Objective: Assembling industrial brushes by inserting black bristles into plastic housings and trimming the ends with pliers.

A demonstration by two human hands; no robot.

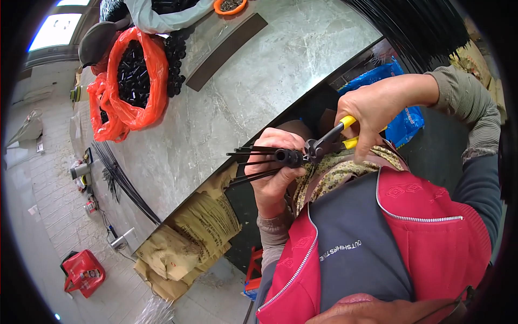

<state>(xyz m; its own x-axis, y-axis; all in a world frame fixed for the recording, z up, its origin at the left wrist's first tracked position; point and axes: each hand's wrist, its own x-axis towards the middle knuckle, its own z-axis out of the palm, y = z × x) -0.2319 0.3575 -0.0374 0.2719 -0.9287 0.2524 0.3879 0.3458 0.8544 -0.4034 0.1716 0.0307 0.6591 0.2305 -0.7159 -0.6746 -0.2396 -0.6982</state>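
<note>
Two bare hands work close to the chest. Left hand (275, 167) is clenched around a small black cylindrical hub with thin black rods (253, 159) fanning out from it toward the left. Right hand (375, 110) grips the yellow-handled black pliers (329, 141), whose jaws bite on the hub's end, just beside the left fingers. Beyond them lies a grey marble-patterned tabletop (270, 70), with orange plastic bags of black parts (135, 81) at its far left.
</note>
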